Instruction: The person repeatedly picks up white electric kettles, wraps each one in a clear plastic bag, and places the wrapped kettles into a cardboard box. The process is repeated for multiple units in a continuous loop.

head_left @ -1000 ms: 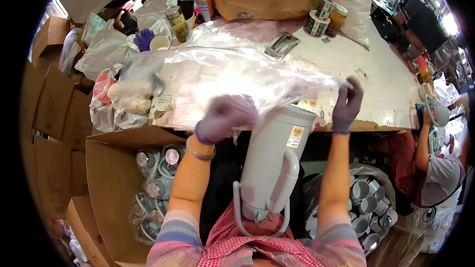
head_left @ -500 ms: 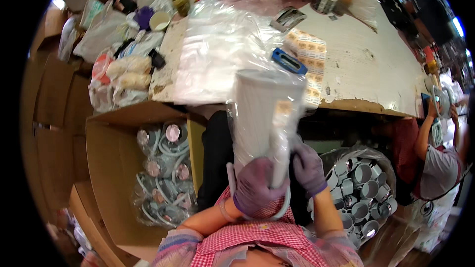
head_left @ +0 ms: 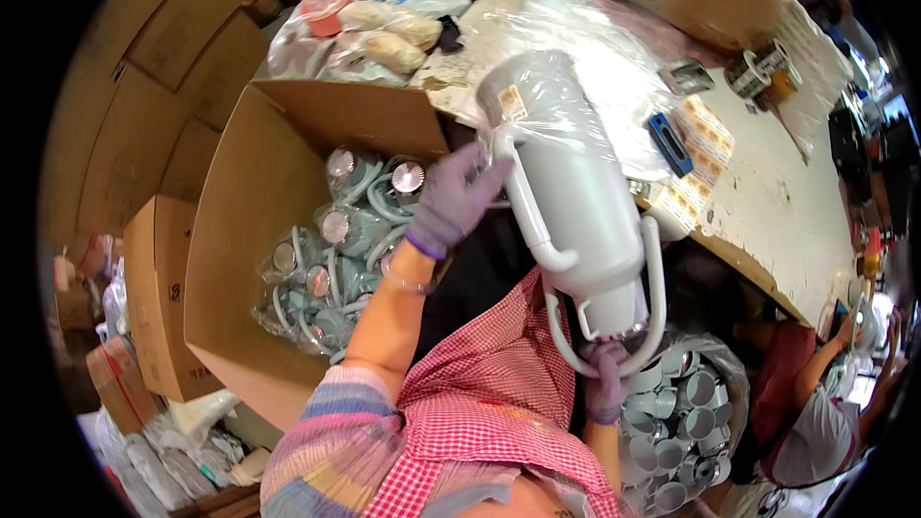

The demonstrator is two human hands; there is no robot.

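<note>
A large grey megaphone [head_left: 585, 192] stands tilted in front of me, wide bell up, with a pistol-like handle on its left side and a curved grey bar at its lower end. Clear plastic film [head_left: 561, 120] covers its upper part, and a small orange-and-white label [head_left: 512, 104] shows on the bell. My gloved right hand [head_left: 606, 379] grips the megaphone's lower end, its fingers partly hidden. Beside the handle's upper end is my gloved left hand [head_left: 453, 197], fingers apart, at the edge of the film.
On the left, an open cardboard box [head_left: 240, 259] contains several bagged megaphones [head_left: 336, 225]. A lined container of grey parts [head_left: 686, 422] stands at lower right. The worktable [head_left: 767, 182] bears plastic bags, a blue tool [head_left: 670, 145] and label sheets [head_left: 705, 144]. Another person [head_left: 815, 432] works at far right.
The view has turned, bringing more of the boxes in. My left hand has left the megaphone's lower part for its upper handle side; my right hand now holds the bottom. The megaphone has rotated.
</note>
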